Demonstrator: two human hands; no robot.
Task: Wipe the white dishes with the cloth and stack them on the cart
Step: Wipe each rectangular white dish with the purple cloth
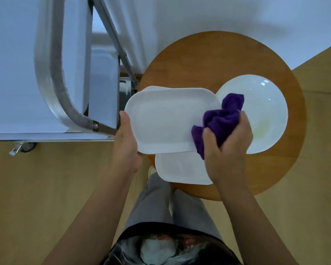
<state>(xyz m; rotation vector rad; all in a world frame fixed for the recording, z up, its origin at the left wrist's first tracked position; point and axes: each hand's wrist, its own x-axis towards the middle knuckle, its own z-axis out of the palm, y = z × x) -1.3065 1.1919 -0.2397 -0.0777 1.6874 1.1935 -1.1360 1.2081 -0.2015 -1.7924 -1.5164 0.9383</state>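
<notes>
My left hand [126,144] grips the left edge of a white rectangular dish [164,119], held above the round wooden table [208,60]. A bunched purple cloth [221,121] is held in my right hand [228,148] and pressed against the dish's right end. Under the held dish a second white rectangular dish [180,169] lies at the table's near edge. To the right, a white round plate [264,111] with a faint yellowish smear sits on the table.
The cart [13,73] stands to the left, with a white top, a curved metal handle [52,83] and a caster [25,147] on the wooden floor. A white wall rises behind the table. My legs are below the table edge.
</notes>
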